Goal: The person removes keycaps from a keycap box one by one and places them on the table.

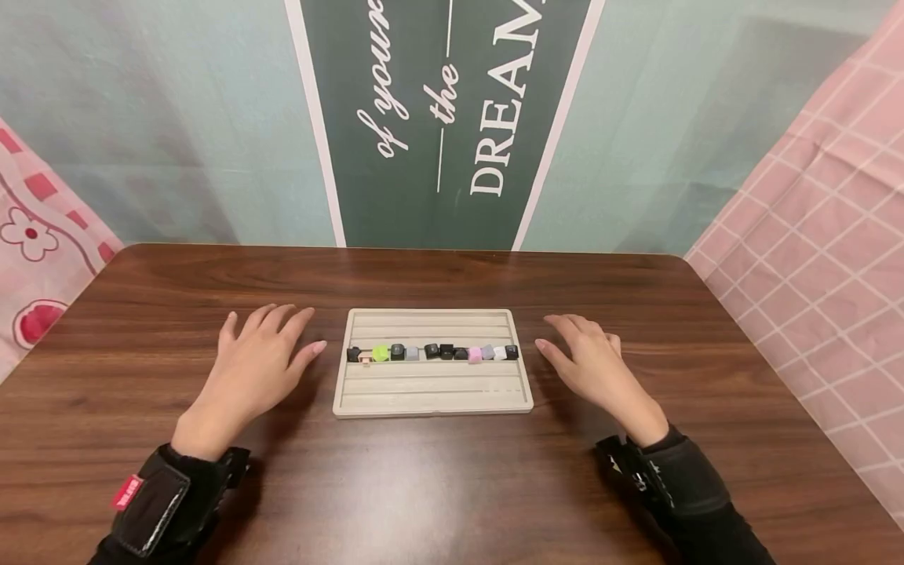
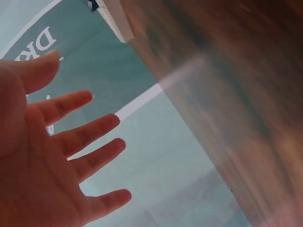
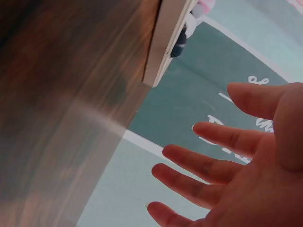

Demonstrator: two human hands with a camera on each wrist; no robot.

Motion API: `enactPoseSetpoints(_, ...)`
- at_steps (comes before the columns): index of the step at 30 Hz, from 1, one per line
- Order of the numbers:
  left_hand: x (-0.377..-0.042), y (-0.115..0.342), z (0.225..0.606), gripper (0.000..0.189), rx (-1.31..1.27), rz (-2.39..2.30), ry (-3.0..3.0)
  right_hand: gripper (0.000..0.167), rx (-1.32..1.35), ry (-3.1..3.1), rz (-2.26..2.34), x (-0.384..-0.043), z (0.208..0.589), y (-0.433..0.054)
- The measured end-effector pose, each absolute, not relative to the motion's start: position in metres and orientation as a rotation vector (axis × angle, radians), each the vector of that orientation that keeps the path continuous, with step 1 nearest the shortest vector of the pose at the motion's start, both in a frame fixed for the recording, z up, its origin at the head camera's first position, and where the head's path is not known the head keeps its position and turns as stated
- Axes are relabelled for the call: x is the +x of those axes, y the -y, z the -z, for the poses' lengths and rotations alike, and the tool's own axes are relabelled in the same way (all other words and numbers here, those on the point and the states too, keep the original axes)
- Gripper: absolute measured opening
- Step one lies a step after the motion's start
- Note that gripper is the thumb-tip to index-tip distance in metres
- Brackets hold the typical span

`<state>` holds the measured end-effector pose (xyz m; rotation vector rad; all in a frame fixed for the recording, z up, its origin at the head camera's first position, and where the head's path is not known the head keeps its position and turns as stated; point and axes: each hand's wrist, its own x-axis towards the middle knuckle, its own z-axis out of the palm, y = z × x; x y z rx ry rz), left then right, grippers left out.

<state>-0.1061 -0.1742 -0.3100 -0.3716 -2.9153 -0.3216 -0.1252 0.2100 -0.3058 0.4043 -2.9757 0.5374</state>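
Black cuffs (image 1: pixel 164 502), left grip (image 1: pixel 257 361) and right grip (image 1: pixel 596 373), fingers apart, tray (image 1: pixel 431 326) of small blocks (image 1: pixel 475 355) between.

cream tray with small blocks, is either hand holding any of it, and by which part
Nothing is held: the left hand and right hand flank the cream tray, touching neither it nor the small blocks.

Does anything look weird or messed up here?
Yes, a little: the white writing on the backdrop runs sideways. On the tray, the row of small blocks isn't evenly spaced: there's a gap just right of the grey block left of centre. Nothing looks spilled.
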Motion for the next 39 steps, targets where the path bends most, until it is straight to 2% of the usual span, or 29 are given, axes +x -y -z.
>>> enactPoseSetpoints(9,-0.112,0.150,0.305,0.032,-0.545,0.328,2.905,0.039,0.521,2.972,-0.577,-0.123,0.301,-0.192)
enactPoseSetpoints(16,-0.119,0.139,0.306,0.019,-0.686,0.317,2.896,0.007,0.641,2.931,-0.609,-0.120,0.302,-0.184)
enactPoseSetpoints(33,-0.127,0.129,0.316,0.015,-0.720,0.215,2.815,0.018,0.729,3.056,-0.504,-0.119,0.310,-0.181)
enactPoseSetpoints(39,-0.128,0.127,0.317,0.017,-0.736,0.201,2.818,0.017,0.751,3.075,-0.458,-0.118,0.309,-0.181)
